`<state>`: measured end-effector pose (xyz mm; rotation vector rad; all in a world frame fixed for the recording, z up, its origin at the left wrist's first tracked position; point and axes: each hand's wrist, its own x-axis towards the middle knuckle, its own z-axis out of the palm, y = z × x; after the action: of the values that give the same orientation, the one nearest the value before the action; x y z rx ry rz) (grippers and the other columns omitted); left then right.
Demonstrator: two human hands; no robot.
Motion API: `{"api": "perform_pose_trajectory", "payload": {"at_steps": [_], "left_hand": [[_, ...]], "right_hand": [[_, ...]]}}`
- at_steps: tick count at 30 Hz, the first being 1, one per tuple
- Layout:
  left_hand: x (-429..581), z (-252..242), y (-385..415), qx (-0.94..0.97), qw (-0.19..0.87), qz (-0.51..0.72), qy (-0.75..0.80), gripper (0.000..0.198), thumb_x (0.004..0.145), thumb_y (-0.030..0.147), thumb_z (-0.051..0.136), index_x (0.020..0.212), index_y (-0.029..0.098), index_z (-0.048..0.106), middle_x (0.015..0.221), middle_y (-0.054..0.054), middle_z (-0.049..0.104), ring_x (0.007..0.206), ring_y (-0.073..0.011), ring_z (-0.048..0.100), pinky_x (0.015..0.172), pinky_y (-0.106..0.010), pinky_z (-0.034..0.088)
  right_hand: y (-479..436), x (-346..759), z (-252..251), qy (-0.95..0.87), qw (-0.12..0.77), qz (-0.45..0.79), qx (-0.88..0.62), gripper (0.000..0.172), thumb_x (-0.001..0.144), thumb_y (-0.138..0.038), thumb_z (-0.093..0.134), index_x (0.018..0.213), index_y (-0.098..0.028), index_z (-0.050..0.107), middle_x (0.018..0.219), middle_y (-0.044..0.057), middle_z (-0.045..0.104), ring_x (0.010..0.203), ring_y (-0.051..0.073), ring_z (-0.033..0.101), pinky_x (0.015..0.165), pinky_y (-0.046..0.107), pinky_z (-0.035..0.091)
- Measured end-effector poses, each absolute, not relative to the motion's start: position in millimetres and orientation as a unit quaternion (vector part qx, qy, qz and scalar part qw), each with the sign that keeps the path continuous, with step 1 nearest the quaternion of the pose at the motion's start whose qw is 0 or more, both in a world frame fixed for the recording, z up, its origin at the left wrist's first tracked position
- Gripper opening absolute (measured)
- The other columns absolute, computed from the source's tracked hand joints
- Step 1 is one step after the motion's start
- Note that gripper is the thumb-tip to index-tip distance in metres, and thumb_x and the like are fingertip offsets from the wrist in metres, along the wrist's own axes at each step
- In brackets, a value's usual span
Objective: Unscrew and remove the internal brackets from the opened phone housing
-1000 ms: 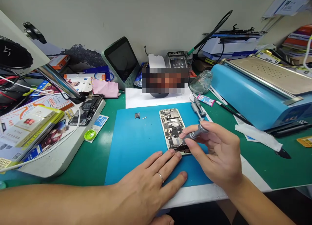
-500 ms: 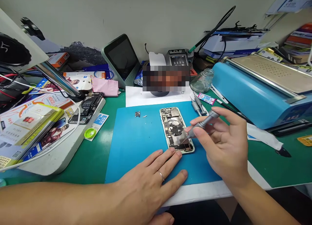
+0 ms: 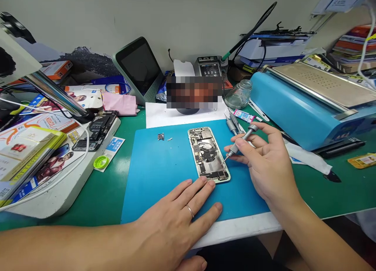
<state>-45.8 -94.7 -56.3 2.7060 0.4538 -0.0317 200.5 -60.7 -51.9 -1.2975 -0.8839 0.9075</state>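
Observation:
An opened phone (image 3: 208,155) lies on the blue mat (image 3: 152,173), its inner parts showing. My left hand (image 3: 179,216) rests flat with fingers spread, fingertips at the phone's lower edge. My right hand (image 3: 264,157) grips a grey screwdriver (image 3: 241,142) between thumb and fingers, its thin tip at the right edge of the phone. On the mat left of the phone lie a small dark component (image 3: 160,136) and a tiny light piece (image 3: 170,139). Two more grey screwdrivers (image 3: 232,125) lie behind the phone.
A large blue machine (image 3: 299,106) stands at the right, beside a glass jar (image 3: 239,94). Another opened phone (image 3: 95,132) lies on a white base at the left, near boxes (image 3: 29,153) and a green lid (image 3: 101,162). A dark-screened device (image 3: 141,67) stands behind.
The screwdriver tip has moved from over the phone's lower middle to its right edge. The whole view has shifted slightly. My left hand keeps its place by the phone.

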Motion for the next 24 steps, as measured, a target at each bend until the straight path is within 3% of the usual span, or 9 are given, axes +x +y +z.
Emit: {"api": "perform_pose_trajectory", "payload": {"at_steps": [10, 20, 24], "left_hand": [[-43.5, -57.8, -96.7, 0.964, 0.205, -0.025, 0.166, 0.085, 0.100, 0.054, 0.066, 0.168, 0.015, 0.031, 0.175, -0.026, 0.012, 0.164, -0.0394, 0.007, 0.129, -0.061, 0.028], [-45.3, -58.9, -97.1, 0.962, 0.214, -0.007, 0.167, 0.084, 0.102, 0.052, 0.064, 0.168, 0.015, 0.029, 0.176, -0.025, 0.011, 0.164, -0.0390, 0.009, 0.131, -0.059, 0.024], [-43.9, -62.1, -97.7, 0.960, 0.222, -0.010, 0.170, 0.090, 0.095, 0.046, 0.072, 0.168, 0.015, 0.030, 0.176, -0.025, 0.009, 0.164, -0.0418, 0.008, 0.130, -0.063, 0.023]], "right_hand": [[-63.5, 198.2, -51.9, -0.424, 0.573, 0.422, -0.560, 0.052, 0.082, -0.036, 0.085, 0.123, -0.027, 0.054, 0.091, -0.002, 0.074, 0.068, 0.014, 0.076, 0.063, 0.025, 0.067], [-63.0, 197.4, -52.4, -0.432, 0.574, 0.410, -0.562, 0.051, 0.085, -0.037, 0.083, 0.124, -0.026, 0.052, 0.094, -0.001, 0.073, 0.071, 0.015, 0.076, 0.065, 0.028, 0.069], [-63.4, 198.1, -52.2, -0.434, 0.575, 0.411, -0.559, 0.052, 0.085, -0.038, 0.084, 0.124, -0.027, 0.052, 0.094, -0.001, 0.073, 0.071, 0.016, 0.076, 0.064, 0.030, 0.068]]}}
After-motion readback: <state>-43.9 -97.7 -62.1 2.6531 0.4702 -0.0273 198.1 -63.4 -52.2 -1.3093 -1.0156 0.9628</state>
